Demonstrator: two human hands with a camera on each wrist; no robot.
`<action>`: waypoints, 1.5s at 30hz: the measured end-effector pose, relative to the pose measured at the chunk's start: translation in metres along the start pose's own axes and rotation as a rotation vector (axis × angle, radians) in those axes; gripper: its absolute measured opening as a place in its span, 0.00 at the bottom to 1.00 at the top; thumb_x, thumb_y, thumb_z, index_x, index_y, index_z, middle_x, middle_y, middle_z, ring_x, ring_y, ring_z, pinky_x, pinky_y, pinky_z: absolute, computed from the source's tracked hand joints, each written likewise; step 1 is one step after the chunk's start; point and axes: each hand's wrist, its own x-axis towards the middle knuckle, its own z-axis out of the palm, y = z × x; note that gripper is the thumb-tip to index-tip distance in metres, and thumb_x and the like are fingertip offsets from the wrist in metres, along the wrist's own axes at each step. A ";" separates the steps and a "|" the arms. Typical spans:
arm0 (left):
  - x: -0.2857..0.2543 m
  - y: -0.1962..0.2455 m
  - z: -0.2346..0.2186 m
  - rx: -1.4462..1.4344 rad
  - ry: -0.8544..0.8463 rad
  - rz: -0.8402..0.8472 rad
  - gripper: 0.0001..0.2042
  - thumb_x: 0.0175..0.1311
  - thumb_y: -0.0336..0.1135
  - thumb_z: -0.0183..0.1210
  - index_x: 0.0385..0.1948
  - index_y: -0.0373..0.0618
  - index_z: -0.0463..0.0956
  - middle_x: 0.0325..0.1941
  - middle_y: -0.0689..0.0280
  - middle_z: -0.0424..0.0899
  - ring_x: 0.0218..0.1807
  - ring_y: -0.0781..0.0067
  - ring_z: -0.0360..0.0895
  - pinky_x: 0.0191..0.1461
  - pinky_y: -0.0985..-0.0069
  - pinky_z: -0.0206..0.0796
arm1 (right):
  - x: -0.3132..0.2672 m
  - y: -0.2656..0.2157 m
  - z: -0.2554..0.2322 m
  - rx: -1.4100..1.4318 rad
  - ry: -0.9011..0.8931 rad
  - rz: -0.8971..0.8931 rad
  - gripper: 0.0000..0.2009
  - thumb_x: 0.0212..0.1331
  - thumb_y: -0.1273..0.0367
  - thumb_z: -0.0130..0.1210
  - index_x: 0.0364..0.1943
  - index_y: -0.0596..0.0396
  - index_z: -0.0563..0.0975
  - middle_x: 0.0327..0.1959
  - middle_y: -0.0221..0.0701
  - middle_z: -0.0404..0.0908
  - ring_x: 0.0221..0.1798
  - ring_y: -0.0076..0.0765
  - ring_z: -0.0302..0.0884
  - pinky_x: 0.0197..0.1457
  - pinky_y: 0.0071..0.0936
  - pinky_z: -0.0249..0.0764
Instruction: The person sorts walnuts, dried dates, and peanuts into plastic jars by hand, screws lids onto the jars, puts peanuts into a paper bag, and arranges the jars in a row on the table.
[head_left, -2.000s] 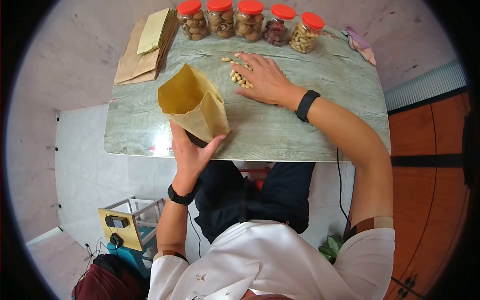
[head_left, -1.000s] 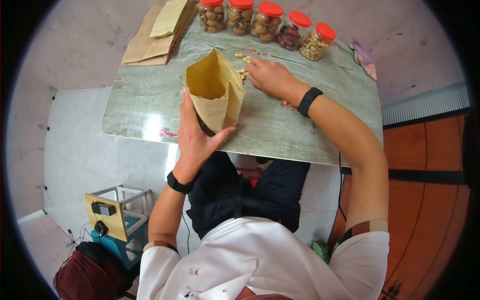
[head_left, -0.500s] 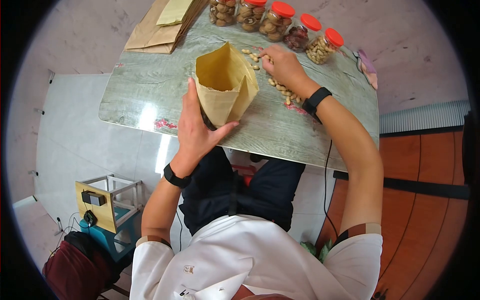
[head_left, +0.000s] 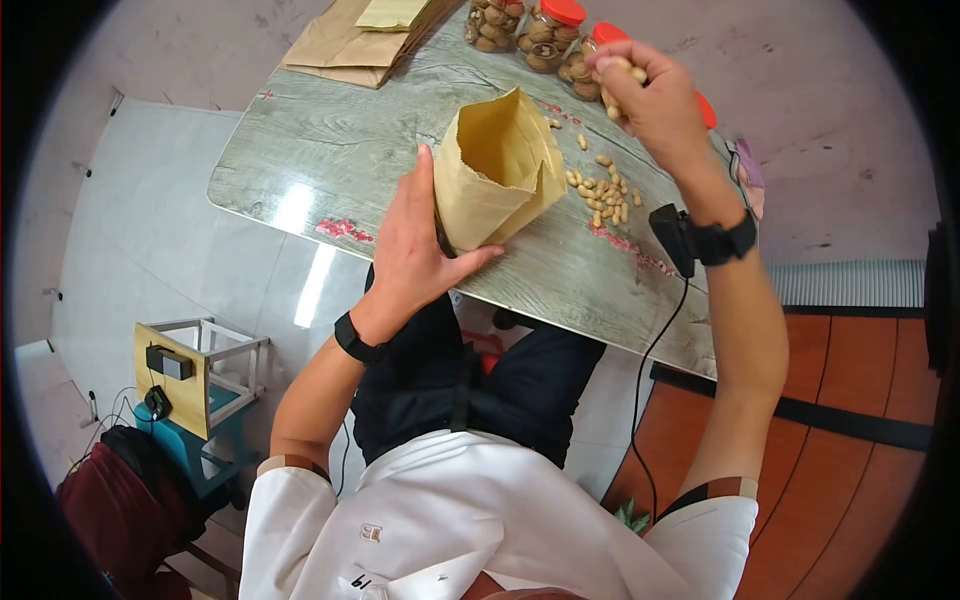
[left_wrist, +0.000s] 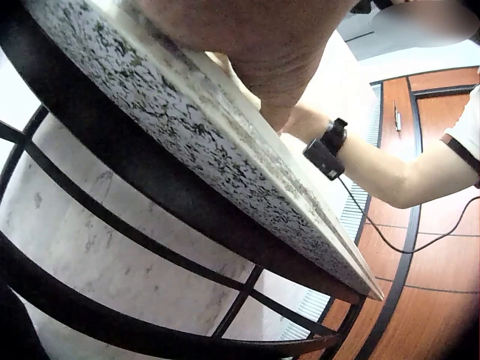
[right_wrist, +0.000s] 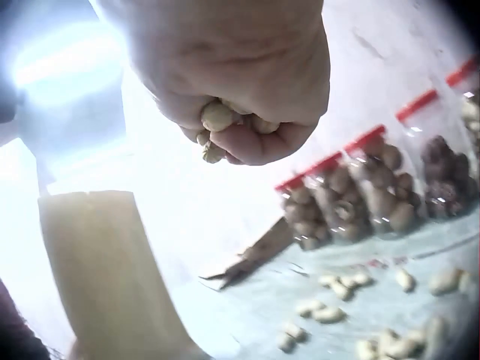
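Note:
My left hand (head_left: 403, 245) grips an upright brown paper bag (head_left: 492, 212) near the front edge of the table, thumb across its front and fingers along its left side. The bag's mouth gapes upward, and its bottom inside is hidden. Raised above the table, my right hand (head_left: 662, 105) holds several peanuts (right_wrist: 217, 117) in its curled fingers, to the right of the bag and higher than its rim in the right wrist view. Below that hand, a loose pile of peanuts (head_left: 607, 192) lies on the table, with a few scattered toward the bag.
Clear jars with red lids (head_left: 542, 42) line the back of the table, holding walnuts, dark red dried fruit and peanuts. Folded paper bags (head_left: 345, 52) lie at the back left. A cable runs from the right wrist camera (head_left: 676, 240). A purple cloth (head_left: 748, 180) sits at the right edge.
My right hand went from lying spread over the peanuts to closing around several and lifting them off the table. The left hand keeps hold of the bag; the head view has turned.

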 end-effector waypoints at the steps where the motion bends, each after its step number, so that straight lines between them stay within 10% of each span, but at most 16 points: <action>1: 0.000 0.000 0.000 0.012 0.002 -0.001 0.67 0.40 0.48 0.84 0.78 0.29 0.43 0.59 0.44 0.75 0.55 0.42 0.77 0.57 0.57 0.73 | -0.001 -0.024 0.003 0.003 -0.038 -0.116 0.10 0.72 0.63 0.58 0.44 0.53 0.86 0.26 0.18 0.80 0.25 0.12 0.72 0.27 0.13 0.67; 7: 0.000 0.002 0.000 0.035 0.024 -0.001 0.67 0.40 0.48 0.83 0.78 0.29 0.44 0.58 0.44 0.75 0.55 0.42 0.76 0.57 0.57 0.73 | 0.001 -0.094 0.040 -0.410 -0.309 -0.517 0.08 0.63 0.68 0.60 0.40 0.59 0.84 0.23 0.30 0.78 0.26 0.21 0.75 0.31 0.24 0.73; 11: 0.000 0.002 -0.002 -0.002 0.032 -0.017 0.66 0.40 0.48 0.83 0.78 0.29 0.44 0.58 0.44 0.75 0.55 0.41 0.76 0.58 0.56 0.72 | 0.007 -0.093 0.049 -0.555 -0.508 -0.482 0.08 0.57 0.70 0.59 0.36 0.60 0.83 0.27 0.42 0.83 0.30 0.45 0.83 0.36 0.37 0.78; 17: 0.000 0.001 -0.001 -0.022 0.040 -0.002 0.66 0.40 0.49 0.83 0.78 0.30 0.44 0.57 0.44 0.75 0.55 0.40 0.77 0.57 0.56 0.72 | 0.011 -0.104 0.062 -0.914 -0.621 -0.429 0.07 0.56 0.71 0.57 0.32 0.60 0.83 0.28 0.45 0.85 0.35 0.55 0.85 0.40 0.47 0.80; 45: 0.000 0.001 -0.002 -0.050 0.042 -0.002 0.66 0.41 0.50 0.83 0.79 0.30 0.43 0.58 0.44 0.75 0.56 0.40 0.77 0.58 0.56 0.73 | 0.019 -0.102 0.082 -0.730 -0.247 -0.516 0.10 0.54 0.68 0.60 0.30 0.65 0.82 0.26 0.53 0.83 0.32 0.61 0.85 0.39 0.51 0.82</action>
